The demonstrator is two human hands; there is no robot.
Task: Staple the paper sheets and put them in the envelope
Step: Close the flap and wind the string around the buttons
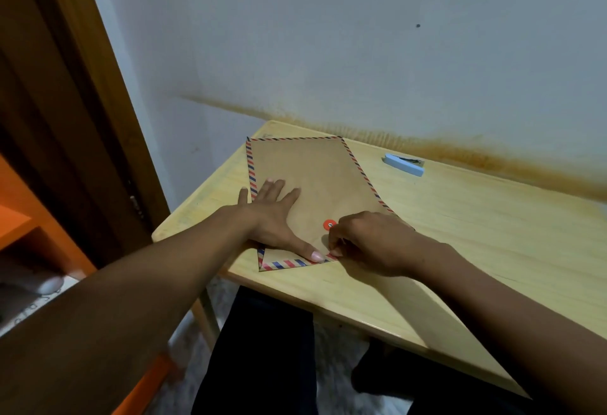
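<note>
Both hands — left hand, right hand — on the envelope.

You have a matt brown kraft-paper envelope with a printed red-and-blue striped border and a glossy red disc clasp. It lies on your pale wooden table, smooth and lightly varnished, grain showing. Your stapler looks like smooth light-blue plastic with a dull metal strip.
</note>
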